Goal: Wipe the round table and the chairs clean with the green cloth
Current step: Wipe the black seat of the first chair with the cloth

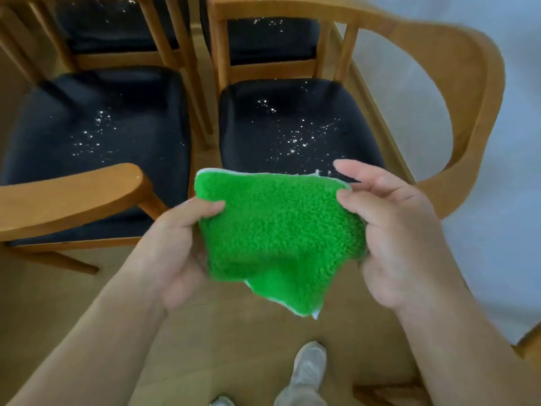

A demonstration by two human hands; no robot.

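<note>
Two chairs stand before me, the left chair (96,136) and the right chair (295,124), both seats with white specks. Above the right seat's front edge I hold the cloth (278,235): my left hand (178,247) and my right hand (392,235) pinch its sides.

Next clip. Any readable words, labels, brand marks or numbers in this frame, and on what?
None. No text shows on the green cloth, the dark chair seats, the wooden chair frames or the shoe.
The white flecks on the seats are specks or droplets, not print.
</note>
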